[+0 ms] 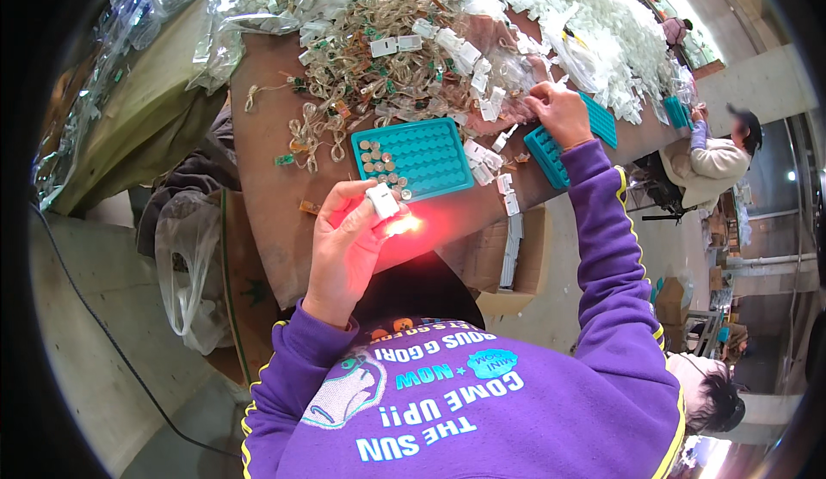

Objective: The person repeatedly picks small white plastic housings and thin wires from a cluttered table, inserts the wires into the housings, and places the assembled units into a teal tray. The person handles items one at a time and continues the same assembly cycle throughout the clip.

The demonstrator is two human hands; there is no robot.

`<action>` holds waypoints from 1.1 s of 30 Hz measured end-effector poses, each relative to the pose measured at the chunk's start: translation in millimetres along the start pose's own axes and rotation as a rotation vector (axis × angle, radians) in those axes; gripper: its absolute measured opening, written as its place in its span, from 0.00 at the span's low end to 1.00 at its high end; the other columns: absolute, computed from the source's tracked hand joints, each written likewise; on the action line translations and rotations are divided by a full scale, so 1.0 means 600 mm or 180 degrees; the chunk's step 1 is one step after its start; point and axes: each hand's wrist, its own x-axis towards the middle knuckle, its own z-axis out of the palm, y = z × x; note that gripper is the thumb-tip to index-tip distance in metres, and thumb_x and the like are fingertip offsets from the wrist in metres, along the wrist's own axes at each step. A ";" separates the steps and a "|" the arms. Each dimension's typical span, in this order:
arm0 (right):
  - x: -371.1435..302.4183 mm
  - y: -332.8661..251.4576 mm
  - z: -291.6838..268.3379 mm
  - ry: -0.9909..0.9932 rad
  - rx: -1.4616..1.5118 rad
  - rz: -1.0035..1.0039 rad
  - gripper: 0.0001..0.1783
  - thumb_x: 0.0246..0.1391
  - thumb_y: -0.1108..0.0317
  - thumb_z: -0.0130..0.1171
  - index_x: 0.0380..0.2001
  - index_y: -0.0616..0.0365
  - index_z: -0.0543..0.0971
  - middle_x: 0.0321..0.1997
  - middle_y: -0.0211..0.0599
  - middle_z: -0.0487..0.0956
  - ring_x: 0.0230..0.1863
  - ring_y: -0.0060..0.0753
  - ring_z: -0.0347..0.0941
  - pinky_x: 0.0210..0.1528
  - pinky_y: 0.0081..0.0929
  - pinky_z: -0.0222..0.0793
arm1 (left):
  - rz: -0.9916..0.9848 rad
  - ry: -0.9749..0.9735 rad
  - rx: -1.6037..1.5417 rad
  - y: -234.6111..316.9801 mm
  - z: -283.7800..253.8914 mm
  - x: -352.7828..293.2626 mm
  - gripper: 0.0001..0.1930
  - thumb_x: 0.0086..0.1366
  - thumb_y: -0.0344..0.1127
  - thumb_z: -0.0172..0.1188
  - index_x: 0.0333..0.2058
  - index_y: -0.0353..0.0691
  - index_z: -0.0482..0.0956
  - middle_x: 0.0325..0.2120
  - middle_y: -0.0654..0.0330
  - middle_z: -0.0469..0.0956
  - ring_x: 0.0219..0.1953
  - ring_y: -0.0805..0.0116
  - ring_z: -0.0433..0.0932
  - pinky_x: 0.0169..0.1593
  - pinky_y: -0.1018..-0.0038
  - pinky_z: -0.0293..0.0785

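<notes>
My left hand [340, 251] pinches a small white plastic battery case [382, 200] between thumb and fingers, above the table's near edge. A bright red light [402, 225] glows beside the case, by my fingers. Just beyond lies a teal compartment tray [437, 154], with several silver button cells [375, 157] along its left side. My right hand [561, 111] reaches over a second teal tray [544, 154] at the right, thumb and fingertips drawn together. Whatever they hold, if anything, is too small to tell. Another teal tray [597, 119] lies partly behind that hand.
A tangled heap of clear wire strings [370, 58] covers the table's far middle. White cases [483, 159] lie scattered between the trays, and white pieces [594, 36] pile up at far right. An open cardboard box [532, 260] stands below the table edge. A person [714, 156] sits at the right.
</notes>
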 end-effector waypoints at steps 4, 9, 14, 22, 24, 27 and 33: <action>0.003 -0.002 0.014 -0.0033 -0.0391 -0.0199 0.08 0.49 0.61 0.63 0.28 0.52 0.84 0.30 0.40 0.82 0.33 0.44 0.79 0.38 0.37 0.74 | 0.0020 0.0022 -0.0168 -0.001 0.002 0.003 0.11 0.71 0.29 0.50 0.51 0.37 0.70 0.44 0.49 0.78 0.47 0.57 0.80 0.51 0.61 0.79; -0.001 0.014 0.009 0.0003 0.0894 0.0358 0.06 0.46 0.66 0.65 0.28 0.55 0.85 0.27 0.36 0.83 0.28 0.34 0.79 0.33 0.29 0.74 | -0.0001 -0.0017 -0.0337 -0.001 -0.002 0.003 0.12 0.70 0.29 0.52 0.50 0.37 0.71 0.43 0.49 0.78 0.47 0.58 0.80 0.51 0.62 0.79; -0.001 0.014 0.001 0.0002 0.1575 0.0636 0.09 0.42 0.69 0.69 0.30 0.57 0.85 0.24 0.33 0.83 0.25 0.20 0.78 0.30 0.21 0.72 | 0.0142 -0.0005 0.0071 -0.003 -0.005 0.001 0.11 0.68 0.28 0.54 0.48 0.35 0.72 0.40 0.49 0.79 0.46 0.59 0.79 0.52 0.61 0.78; 0.004 0.002 -0.009 -0.0116 0.1272 0.0612 0.18 0.39 0.67 0.72 0.37 0.55 0.82 0.24 0.33 0.83 0.25 0.20 0.77 0.30 0.20 0.71 | 0.0144 -0.0011 -0.0298 -0.001 -0.001 0.004 0.13 0.69 0.30 0.54 0.50 0.35 0.72 0.42 0.50 0.78 0.48 0.60 0.78 0.53 0.60 0.77; 0.004 0.001 -0.010 -0.0098 0.1262 0.0599 0.17 0.39 0.67 0.72 0.36 0.55 0.83 0.24 0.33 0.83 0.25 0.20 0.77 0.30 0.21 0.71 | 0.0149 -0.0082 -0.0312 -0.001 -0.001 0.005 0.13 0.69 0.30 0.54 0.50 0.35 0.72 0.42 0.50 0.78 0.48 0.60 0.78 0.53 0.60 0.77; 0.002 -0.003 -0.011 -0.0119 0.1336 0.0566 0.16 0.40 0.68 0.72 0.35 0.56 0.83 0.24 0.33 0.83 0.25 0.19 0.77 0.29 0.20 0.71 | 0.0135 -0.0043 -0.0315 -0.001 -0.002 0.004 0.12 0.69 0.30 0.54 0.50 0.35 0.72 0.42 0.50 0.78 0.48 0.59 0.78 0.53 0.60 0.77; -0.004 -0.012 -0.012 -0.0150 0.1859 0.0604 0.10 0.44 0.72 0.69 0.33 0.60 0.84 0.25 0.31 0.83 0.26 0.15 0.75 0.30 0.17 0.71 | 0.0110 -0.0247 0.0034 0.001 -0.006 -0.001 0.11 0.68 0.30 0.54 0.48 0.34 0.73 0.42 0.50 0.79 0.44 0.58 0.81 0.52 0.60 0.78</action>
